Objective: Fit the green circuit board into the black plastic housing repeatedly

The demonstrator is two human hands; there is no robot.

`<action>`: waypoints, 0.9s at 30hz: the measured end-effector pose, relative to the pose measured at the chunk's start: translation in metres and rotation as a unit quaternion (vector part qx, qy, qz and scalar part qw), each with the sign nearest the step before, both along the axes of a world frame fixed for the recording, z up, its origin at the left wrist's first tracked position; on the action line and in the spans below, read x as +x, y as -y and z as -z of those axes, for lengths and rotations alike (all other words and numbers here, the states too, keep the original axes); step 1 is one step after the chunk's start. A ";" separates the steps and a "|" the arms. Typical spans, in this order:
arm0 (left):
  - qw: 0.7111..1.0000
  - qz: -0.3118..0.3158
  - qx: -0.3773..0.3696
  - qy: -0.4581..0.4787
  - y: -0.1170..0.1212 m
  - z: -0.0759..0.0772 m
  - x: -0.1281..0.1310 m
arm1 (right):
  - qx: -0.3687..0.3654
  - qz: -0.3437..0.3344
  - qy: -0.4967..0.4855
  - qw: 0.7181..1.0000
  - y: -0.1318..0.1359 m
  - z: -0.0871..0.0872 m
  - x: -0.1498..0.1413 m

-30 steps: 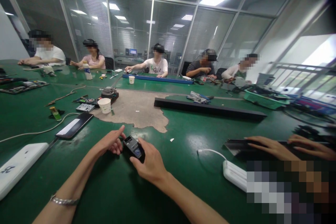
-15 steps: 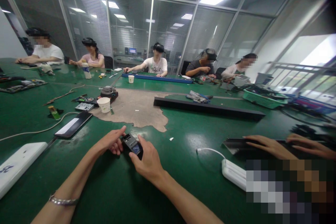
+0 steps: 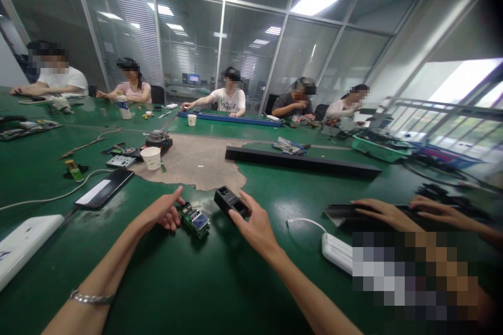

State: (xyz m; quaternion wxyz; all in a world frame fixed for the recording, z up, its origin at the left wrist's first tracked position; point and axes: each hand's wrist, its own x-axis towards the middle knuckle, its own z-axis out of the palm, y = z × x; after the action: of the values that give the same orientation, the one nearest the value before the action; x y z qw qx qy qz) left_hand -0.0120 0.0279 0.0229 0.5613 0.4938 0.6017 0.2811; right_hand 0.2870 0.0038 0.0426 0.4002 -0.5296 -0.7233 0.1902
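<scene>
My right hand grips a small black plastic case with window cutouts in its face, thumb on the near side and fingers on the far side. To its left is a green circuit board with a small bluish display screen, apart from the case. My left hand is at the board's left edge, its fingers curled against it and its thumb stretched toward the far end. Part of the board's left edge is hidden by my fingers. A bracelet circles my left wrist.
A phone, a white power bank and a paper cup lie to the left. Ahead lies a long black bar. On the right, a co-worker's hands rest near a white charger. Several people sit across the green table.
The black case has come off the circuit board and moved right in my right hand, baring the board. My left hand stays beside the board. The view has shifted slightly.
</scene>
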 end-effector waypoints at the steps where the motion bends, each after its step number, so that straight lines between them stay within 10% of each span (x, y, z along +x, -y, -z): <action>1: 1.000 0.000 -0.001 -0.002 0.000 0.000 0.000 | -0.012 0.001 0.006 1.000 0.000 0.006 0.008; 9: 1.000 -0.005 -0.005 -0.002 -0.001 0.004 0.000 | -0.060 -0.024 0.097 0.993 0.013 0.024 0.027; 27: 1.000 -0.012 0.005 0.007 0.004 -0.001 0.000 | 0.025 -0.039 0.064 0.997 0.021 -0.025 -0.068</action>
State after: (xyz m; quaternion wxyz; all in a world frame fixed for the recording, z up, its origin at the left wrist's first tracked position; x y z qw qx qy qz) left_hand -0.0118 0.0238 0.0240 0.5595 0.4877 0.6021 0.2943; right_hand 0.2193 -0.0169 0.0674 0.3591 -0.5019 -0.7718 0.1531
